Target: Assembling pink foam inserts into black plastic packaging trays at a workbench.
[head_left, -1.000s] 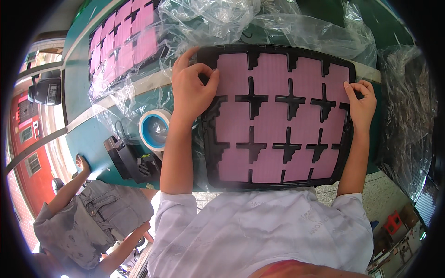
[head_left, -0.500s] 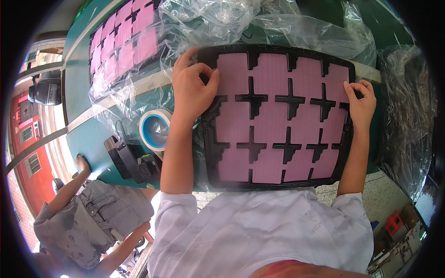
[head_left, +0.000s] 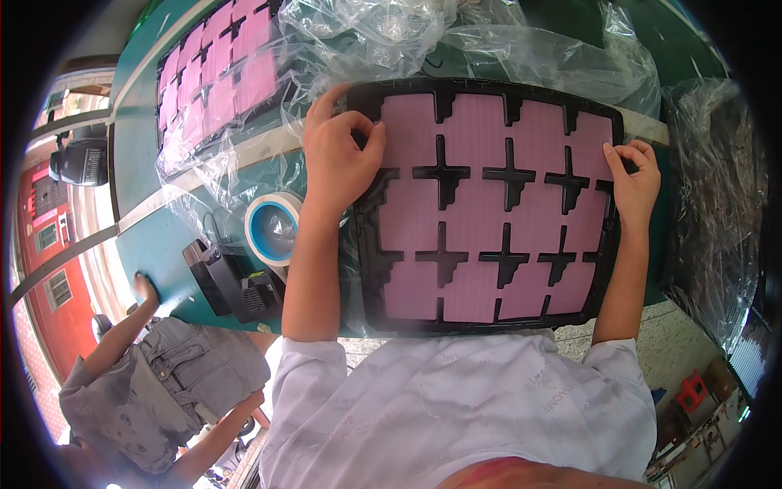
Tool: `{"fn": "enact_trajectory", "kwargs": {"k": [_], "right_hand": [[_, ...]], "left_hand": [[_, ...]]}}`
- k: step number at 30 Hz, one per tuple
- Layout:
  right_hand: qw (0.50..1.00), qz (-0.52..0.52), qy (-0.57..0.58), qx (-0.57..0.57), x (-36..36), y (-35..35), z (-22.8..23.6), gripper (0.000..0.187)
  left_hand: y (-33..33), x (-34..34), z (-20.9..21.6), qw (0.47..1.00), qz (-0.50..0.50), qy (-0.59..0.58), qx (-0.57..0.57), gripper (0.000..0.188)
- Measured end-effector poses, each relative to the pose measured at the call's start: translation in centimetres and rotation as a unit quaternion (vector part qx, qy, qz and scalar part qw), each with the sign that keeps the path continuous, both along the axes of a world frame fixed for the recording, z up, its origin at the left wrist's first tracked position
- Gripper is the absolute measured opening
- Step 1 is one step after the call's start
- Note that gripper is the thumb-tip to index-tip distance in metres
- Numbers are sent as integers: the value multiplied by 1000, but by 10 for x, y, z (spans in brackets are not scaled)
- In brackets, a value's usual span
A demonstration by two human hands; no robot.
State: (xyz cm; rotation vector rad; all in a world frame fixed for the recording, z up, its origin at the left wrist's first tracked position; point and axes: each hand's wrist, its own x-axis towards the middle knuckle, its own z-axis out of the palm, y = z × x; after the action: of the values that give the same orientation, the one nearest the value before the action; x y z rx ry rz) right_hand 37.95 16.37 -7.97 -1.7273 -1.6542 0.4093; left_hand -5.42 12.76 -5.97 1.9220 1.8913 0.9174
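Note:
In front of me is a black plastic tray with stepped cross-shaped ribs; flat pink pieces fill the spaces between them. Its near edge reaches close to my shirt. My left hand grips the tray's far left corner, thumb and forefinger curled toward each other at the rim. At the right rim, my right hand pinches the edge between thumb and fingers. Some fingertips of both hands are hidden behind the tray's border.
Clear plastic film lies crumpled across the green table. A tape roll and a black tape dispenser are beside my left forearm. A second pink-filled tray lies far left. Another person stands at left. Bagged film hangs at right.

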Motion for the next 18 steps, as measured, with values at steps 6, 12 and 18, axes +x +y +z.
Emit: {"fn": "enact_trajectory", "kwargs": {"k": [6, 12, 18], "right_hand": [[1000, -2, 2, -2, -5, 0, 1, 23], [1000, 2, -4, 4, -4, 1, 1, 24], [1000, 4, -21, 20, 1, -1, 4, 22]], "left_hand": [[0, -2, -1, 999, 2, 39, 15, 17], [0, -1, 0, 1000, 2, 22, 6, 16], [2, 4, 0, 1000, -2, 2, 8, 16]]}}
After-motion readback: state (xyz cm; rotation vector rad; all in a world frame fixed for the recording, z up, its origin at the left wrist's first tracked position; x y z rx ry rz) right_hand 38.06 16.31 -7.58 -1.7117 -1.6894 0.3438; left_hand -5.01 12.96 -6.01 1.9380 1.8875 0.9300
